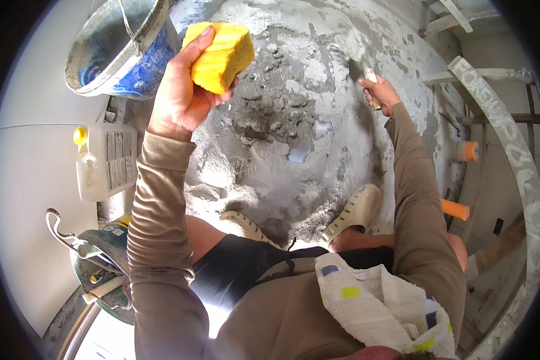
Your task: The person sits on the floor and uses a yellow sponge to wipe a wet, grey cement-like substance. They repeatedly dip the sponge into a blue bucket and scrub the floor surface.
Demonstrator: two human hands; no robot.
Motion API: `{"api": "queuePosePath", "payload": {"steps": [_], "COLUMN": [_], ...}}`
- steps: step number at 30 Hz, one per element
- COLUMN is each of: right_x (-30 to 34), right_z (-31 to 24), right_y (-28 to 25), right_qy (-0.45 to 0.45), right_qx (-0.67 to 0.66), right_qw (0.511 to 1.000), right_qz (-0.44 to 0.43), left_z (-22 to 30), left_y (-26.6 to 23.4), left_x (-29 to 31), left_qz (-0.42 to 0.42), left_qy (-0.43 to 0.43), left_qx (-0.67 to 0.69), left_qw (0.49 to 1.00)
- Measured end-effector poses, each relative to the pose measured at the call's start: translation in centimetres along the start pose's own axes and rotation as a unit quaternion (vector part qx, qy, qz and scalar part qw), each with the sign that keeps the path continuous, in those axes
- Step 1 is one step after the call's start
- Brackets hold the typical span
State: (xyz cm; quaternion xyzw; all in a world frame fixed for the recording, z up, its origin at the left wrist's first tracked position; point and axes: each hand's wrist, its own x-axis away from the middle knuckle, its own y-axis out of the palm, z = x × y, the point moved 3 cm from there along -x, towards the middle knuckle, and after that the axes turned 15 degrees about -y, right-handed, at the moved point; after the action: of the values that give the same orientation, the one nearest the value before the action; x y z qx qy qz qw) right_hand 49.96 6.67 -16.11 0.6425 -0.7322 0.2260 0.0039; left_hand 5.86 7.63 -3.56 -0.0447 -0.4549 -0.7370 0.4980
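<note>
My left hand (177, 93) is raised and grips a yellow sponge (219, 55), held above the grey floor next to a blue bucket (123, 51). My right hand (381, 93) reaches forward and grips the handle of a trowel (357, 57) whose blade rests on a heap of grey mortar (282, 102) spread over the floor. I am crouching; my two cream clogs (354, 213) stand at the near edge of the mortar. A pale spotted cloth (372, 300) hangs at my chest.
A white plastic canister with a yellow cap (105, 159) stands at the left by a pale wall panel. A second bucket with tools (102, 264) sits at lower left. A mortar-spattered ladder (504, 144) and orange-handled tools (456, 209) are at the right.
</note>
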Motion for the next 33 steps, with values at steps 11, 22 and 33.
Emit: {"api": "queuePosePath", "payload": {"steps": [11, 22, 33], "right_x": [7.8, 14.5, 24.5], "right_z": [4.7, 11.9, 10.8], "right_y": [-2.2, 5.4, 2.7], "right_qy": [0.008, 0.185, 0.184], "right_qx": [0.157, -0.049, 0.018], "right_qw": [0.987, 0.982, 0.982], "right_qz": [0.021, -0.008, 0.036], "left_z": [-1.3, -1.0, -0.7], "left_y": [-1.2, -0.5, -0.9], "left_x": [-0.9, -0.8, -0.6], "left_qz": [-0.038, -0.008, -0.075], "left_qy": [-0.036, -0.001, 0.010], "left_qx": [-0.004, 0.047, 0.035], "left_qw": [0.999, 0.999, 0.997]}}
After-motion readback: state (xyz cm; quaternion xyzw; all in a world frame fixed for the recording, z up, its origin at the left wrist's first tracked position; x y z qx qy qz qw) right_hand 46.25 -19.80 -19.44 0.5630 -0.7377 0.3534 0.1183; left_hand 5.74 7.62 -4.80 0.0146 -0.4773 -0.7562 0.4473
